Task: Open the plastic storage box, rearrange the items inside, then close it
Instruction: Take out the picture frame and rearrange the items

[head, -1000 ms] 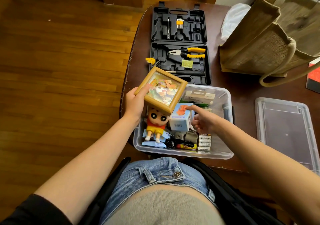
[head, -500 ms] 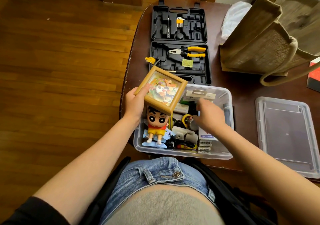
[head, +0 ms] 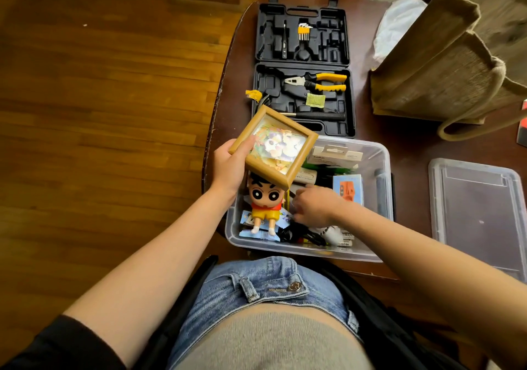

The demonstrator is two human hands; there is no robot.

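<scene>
The clear plastic storage box (head: 383, 170) stands open at the table's near edge, full of small items. My left hand (head: 228, 167) grips a wooden picture frame (head: 273, 145), held tilted above the box's left side. Below the frame a cartoon boy figurine (head: 263, 201) in a red shirt and yellow shorts stands in the box. My right hand (head: 313, 205) reaches down among the items in the middle of the box, fingers curled; what they touch is hidden. A blue and orange carton (head: 348, 188) lies just beyond that hand. The box's clear lid (head: 479, 215) lies to the right.
An open black tool case (head: 303, 67) with yellow-handled pliers (head: 319, 81) lies beyond the box. A brown woven bag (head: 450, 61) stands at the back right, a white plastic bag (head: 396, 24) behind it. The table's left edge drops to wooden floor.
My right hand let go of the blue and orange carton, which now lies at the box's right side, and moved left and nearer into the middle items. The frame stays held up.
</scene>
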